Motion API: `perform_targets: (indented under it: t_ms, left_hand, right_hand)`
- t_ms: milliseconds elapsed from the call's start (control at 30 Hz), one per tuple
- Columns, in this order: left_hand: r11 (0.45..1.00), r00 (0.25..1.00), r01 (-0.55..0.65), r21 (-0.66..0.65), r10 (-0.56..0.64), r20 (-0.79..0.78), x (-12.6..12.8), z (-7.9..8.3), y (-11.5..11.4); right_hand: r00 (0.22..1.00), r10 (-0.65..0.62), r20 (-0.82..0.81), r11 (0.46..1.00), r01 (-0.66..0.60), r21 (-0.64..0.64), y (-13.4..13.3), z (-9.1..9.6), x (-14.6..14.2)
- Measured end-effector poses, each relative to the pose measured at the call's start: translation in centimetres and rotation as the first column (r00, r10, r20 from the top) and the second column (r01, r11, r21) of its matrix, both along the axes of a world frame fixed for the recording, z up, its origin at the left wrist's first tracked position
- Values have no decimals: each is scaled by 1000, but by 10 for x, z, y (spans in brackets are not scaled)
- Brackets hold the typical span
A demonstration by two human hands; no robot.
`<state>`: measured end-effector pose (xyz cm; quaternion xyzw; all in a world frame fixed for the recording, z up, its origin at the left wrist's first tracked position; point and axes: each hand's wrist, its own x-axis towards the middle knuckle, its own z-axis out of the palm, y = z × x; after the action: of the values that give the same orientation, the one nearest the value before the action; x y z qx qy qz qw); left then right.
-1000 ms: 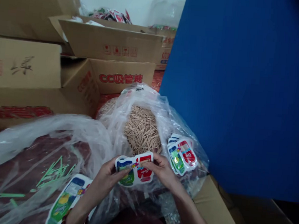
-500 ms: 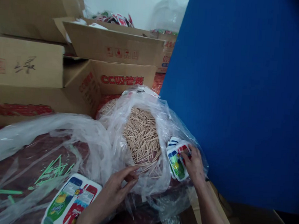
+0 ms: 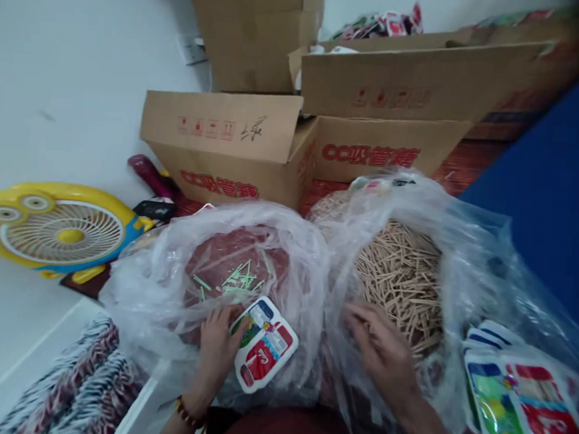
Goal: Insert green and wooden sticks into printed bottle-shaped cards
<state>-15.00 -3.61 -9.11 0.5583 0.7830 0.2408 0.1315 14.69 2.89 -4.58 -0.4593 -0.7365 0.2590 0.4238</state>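
My left hand holds the left edge of a printed plastic packet, its thumb lying over the green part. The packet shows a green bottle and a red cola bottle. It lies over the near rim of a clear plastic bag with a few thin green sticks inside. My right hand is at the left side of another clear bag, its fingers drawn together beside many light brown sticks. Whether anything is between those fingers is too blurred to tell.
More printed packets lie stacked at the right. Open cardboard boxes stand behind the bags. A yellow fan is at the left, above a striped furry cloth. A blue panel borders the right.
The view has swung left. My right hand has left the packet stack and moved to the brown-stick bag. My left hand has moved from beside the brown sticks to the single packet's left edge.
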Motion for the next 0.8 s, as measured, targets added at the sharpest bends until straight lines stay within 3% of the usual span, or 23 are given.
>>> perform_targets:
  t_ms: [67, 167, 367, 533, 667, 800]
  left_hand:
    - [997, 992, 25, -75, -34, -121, -4, -4, 1]
    - [991, 989, 67, -112, -81, -127, -2, -6, 3]
    - [998, 994, 70, -4, -69, 87, -3, -10, 3]
    - [999, 993, 36, 24, -38, 116, -5, -13, -1]
    - [997, 979, -53, 59, 40, 201, -13, -6, -2]
    - [998, 958, -32, -50, 45, 282, -28, -1, -7]
  right_hand:
    - [962, 272, -15, 957, -272, -102, 10, 1, -40]
    - [883, 468, 40, 870, -452, -199, 27, 0, -89]
    - [762, 572, 302, 818, -504, -278, 67, -5, -158]
    - [620, 581, 527, 812, -490, -317, 92, -6, -203]
    - [469, 644, 604, 753, -528, -393, 92, -11, -213]
    - [377, 724, 577, 649, -655, -387, 80, -20, -201]
